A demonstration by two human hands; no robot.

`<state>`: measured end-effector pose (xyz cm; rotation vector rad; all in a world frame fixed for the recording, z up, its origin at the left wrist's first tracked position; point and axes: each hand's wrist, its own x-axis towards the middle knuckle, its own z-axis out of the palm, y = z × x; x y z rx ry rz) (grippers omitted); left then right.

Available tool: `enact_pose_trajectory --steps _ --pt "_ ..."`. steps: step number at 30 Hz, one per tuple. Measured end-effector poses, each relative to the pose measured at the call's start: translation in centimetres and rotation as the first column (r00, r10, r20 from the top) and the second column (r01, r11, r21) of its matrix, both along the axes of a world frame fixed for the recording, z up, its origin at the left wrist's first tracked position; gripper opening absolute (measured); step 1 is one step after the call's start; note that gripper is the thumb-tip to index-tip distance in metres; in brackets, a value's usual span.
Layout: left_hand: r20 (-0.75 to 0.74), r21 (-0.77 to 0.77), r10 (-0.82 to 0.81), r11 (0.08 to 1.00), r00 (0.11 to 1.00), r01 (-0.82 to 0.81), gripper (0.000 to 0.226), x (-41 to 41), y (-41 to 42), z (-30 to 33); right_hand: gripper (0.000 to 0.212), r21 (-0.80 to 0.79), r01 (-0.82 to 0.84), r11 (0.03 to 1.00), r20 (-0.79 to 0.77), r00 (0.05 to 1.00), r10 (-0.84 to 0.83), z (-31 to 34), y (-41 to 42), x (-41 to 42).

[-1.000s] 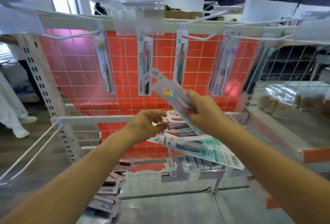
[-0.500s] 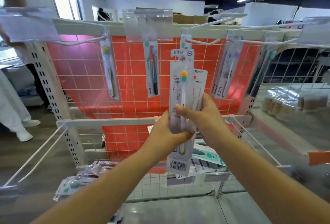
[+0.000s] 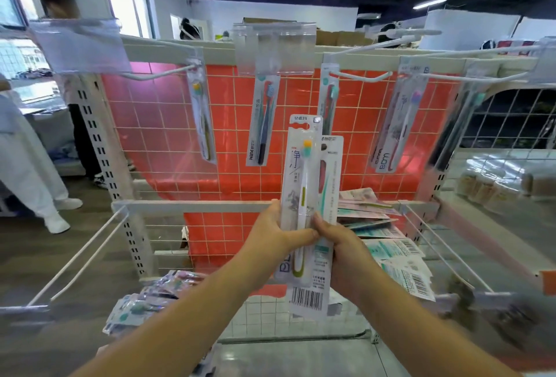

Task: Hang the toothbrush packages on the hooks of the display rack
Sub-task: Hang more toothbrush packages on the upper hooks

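I hold a small stack of toothbrush packages [image 3: 304,172] upright in front of the display rack [image 3: 270,51]. My left hand [image 3: 279,235] grips the front package, with a yellow-and-green brush head, from the left. My right hand [image 3: 340,244] grips the stack from the right and behind. Several packages hang on the top row of hooks: a yellow one [image 3: 202,118], a dark blue one [image 3: 264,121], a teal one [image 3: 329,100] and a purple one [image 3: 400,124]. One white hook [image 3: 361,75] juts forward above the held stack.
Loose packages lie piled on the wire shelf [image 3: 379,226] behind my hands and in a heap at the lower left [image 3: 144,301]. Long bare hooks [image 3: 75,256] stick out from the lower rail on both sides. People stand at the far left [image 3: 39,166].
The packages went from tilted and low over the pile to upright in both hands. Since half a second ago they sit slightly lower against the rack as the view shifted.
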<state>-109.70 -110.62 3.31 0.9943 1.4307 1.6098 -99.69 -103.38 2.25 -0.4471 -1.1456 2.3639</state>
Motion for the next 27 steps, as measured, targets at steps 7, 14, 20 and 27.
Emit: enact_pose_trajectory --steps 7,14,20,27 --pt "-0.062 -0.015 0.137 0.990 0.989 -0.138 0.034 -0.6 -0.8 -0.2 0.017 0.147 0.280 0.949 0.060 0.955 -0.291 0.7 0.2 -0.2" --pt "-0.096 -0.054 0.062 0.996 0.993 -0.068 0.046 -0.9 -1.9 -0.8 0.030 0.441 0.284 0.852 0.198 0.895 -0.400 1.4 0.9 -0.3" --pt "-0.079 -0.026 0.103 0.994 0.992 -0.105 0.049 -1.8 -2.1 -0.8 0.084 0.691 0.088 0.717 0.222 0.919 -0.327 0.5 1.2 0.1" --pt "-0.033 0.044 0.132 0.990 0.991 -0.131 0.046 -2.8 -2.0 -0.5 0.086 0.895 0.208 0.395 0.047 0.836 -0.547 0.1 0.1 0.2"
